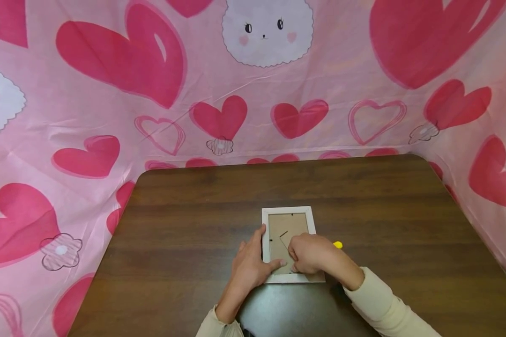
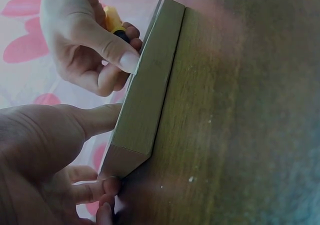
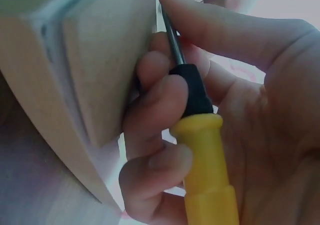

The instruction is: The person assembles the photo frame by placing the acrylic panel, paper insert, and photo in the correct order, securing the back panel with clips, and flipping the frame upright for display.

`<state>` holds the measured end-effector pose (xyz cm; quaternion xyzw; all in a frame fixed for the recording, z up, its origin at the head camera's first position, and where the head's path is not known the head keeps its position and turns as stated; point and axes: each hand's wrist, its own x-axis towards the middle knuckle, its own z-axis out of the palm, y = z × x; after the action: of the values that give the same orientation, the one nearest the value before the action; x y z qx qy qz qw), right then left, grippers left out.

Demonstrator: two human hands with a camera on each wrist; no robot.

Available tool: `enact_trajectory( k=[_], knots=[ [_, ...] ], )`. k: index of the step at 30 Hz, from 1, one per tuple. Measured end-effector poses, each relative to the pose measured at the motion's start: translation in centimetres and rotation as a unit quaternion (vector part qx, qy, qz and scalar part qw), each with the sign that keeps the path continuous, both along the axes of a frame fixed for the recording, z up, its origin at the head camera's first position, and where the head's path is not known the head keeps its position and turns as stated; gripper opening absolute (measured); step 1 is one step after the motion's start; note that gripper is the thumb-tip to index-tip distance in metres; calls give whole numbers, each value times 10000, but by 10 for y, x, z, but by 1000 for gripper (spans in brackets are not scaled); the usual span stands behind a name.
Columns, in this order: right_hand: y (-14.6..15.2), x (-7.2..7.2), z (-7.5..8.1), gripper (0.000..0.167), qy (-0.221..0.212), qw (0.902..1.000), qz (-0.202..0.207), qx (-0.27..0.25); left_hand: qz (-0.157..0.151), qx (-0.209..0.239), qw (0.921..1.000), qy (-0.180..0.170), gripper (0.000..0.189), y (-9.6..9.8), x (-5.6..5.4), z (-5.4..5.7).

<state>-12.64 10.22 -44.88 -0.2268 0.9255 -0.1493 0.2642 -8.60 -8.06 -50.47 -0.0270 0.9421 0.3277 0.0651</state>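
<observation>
A white-edged picture frame [image 1: 287,278] lies face down on the table, its brown backing board [image 1: 280,222] upward. My left hand [image 1: 253,264] holds it at the lower left, fingers along the outer side and thumb over the backing. Curled over the lower right of the backing is my right hand [image 1: 314,252], gripping a screwdriver [image 3: 205,155] with a yellow handle and black collar. Its metal shaft runs up beside the thumb in the right wrist view, the tip mostly hidden by the fingers. In the left wrist view, the right thumb touches the frame's edge [image 2: 150,75].
The dark wooden table [image 1: 185,224] spreads around the frame on all sides. A pink cloth [image 1: 253,84] printed with hearts hangs behind the table and along both sides. Small metal tabs and a slanted slit show on the backing.
</observation>
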Motion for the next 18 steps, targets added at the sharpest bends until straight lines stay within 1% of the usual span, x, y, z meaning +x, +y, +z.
enact_trajectory(
  k=[7, 10, 11, 14, 18],
  knots=[
    [6, 2, -3, 43, 95, 9996, 7, -284, 2, -6, 10000, -13, 100, 1, 0, 0],
    [9, 2, -5, 43, 160, 9989, 74, -428, 14, 17, 10000, -13, 100, 1, 0, 0],
    [12, 2, -5, 43, 198, 9984, 133, -513, 20, 27, 10000, -12, 99, 0, 0, 0],
    [21, -1, -6, 42, 60, 9957, 219, -893, 8, 27, 10000, -10, 100, 0, 1, 0],
    [43, -9, -4, 32, 6, 9895, 213, -1433, 29, 73, 10000, -20, 102, -1, 1, 0]
  ],
)
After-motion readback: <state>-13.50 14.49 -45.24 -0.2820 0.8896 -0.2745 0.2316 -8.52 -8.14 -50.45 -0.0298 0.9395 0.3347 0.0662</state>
